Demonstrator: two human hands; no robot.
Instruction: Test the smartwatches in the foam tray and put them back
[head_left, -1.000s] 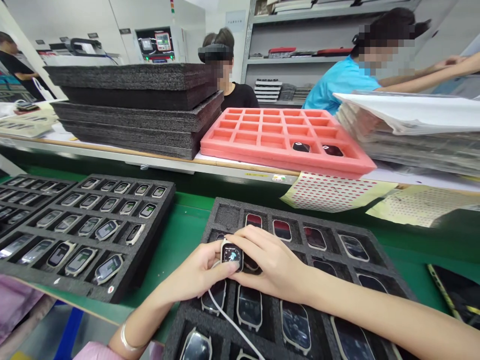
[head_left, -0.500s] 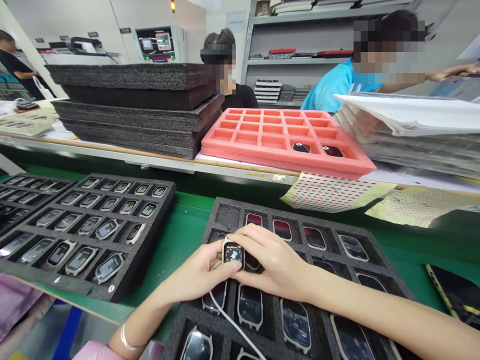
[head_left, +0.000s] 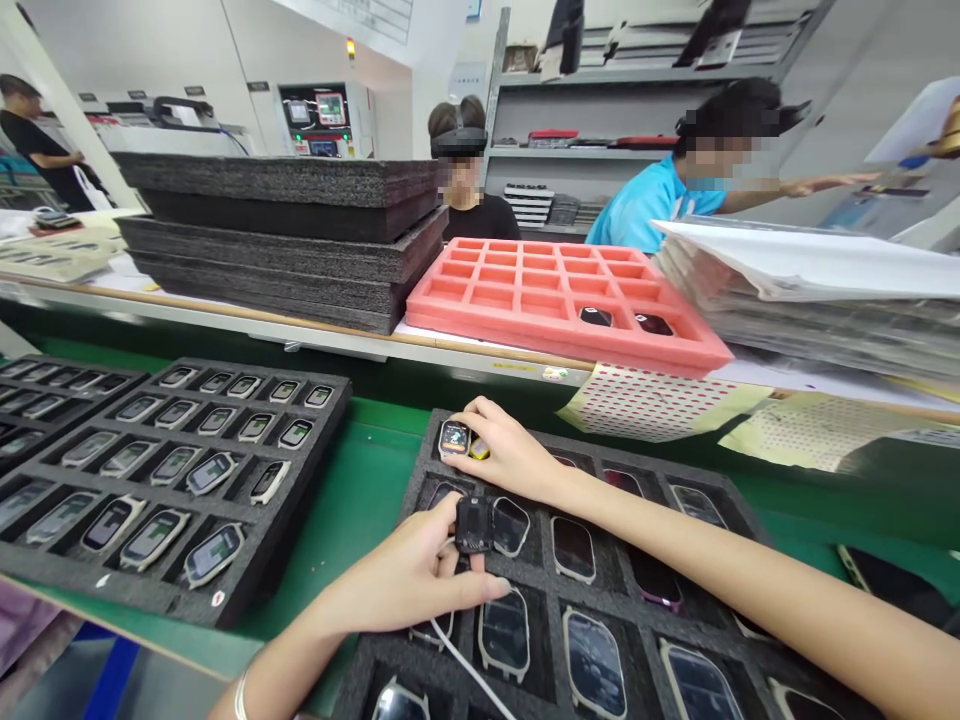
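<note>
Right hand (head_left: 504, 455): extended to the 11 o'clock corner of the near black foam tray (head_left: 422, 470), taking 12 o'clock as the tray edge farthest from the person. The fingers are closed on a lit watch (head_left: 454, 438), thumb on one side and fingertips on the other. The watch sits at the corner pocket; whether it rests on the foam cannot be told.

Left hand (head_left: 420, 578): positioned at 9 o'clock over the same tray, well short of the right hand. Thumb and fingers pinch a small black module (head_left: 472, 523), held upright above the second row of pockets. A white cable (head_left: 469, 665) runs from under this hand toward 6 o'clock.

Tray contents: the remaining pockets hold watches with dark screens, one per pocket.

Surroundings: the tray lies on a green belt (head_left: 360, 480). A second black tray (head_left: 247, 590), filled with watches, lies at 9 o'clock. At 12 o'clock, on the raised bench, stands a pink foam tray (head_left: 562, 343) with two dark pieces in it. A stack of black foam sheets (head_left: 285, 240) stands at 10 o'clock. A co-worker in a blue shirt (head_left: 645, 205) stands behind the bench at 1 o'clock.
</note>
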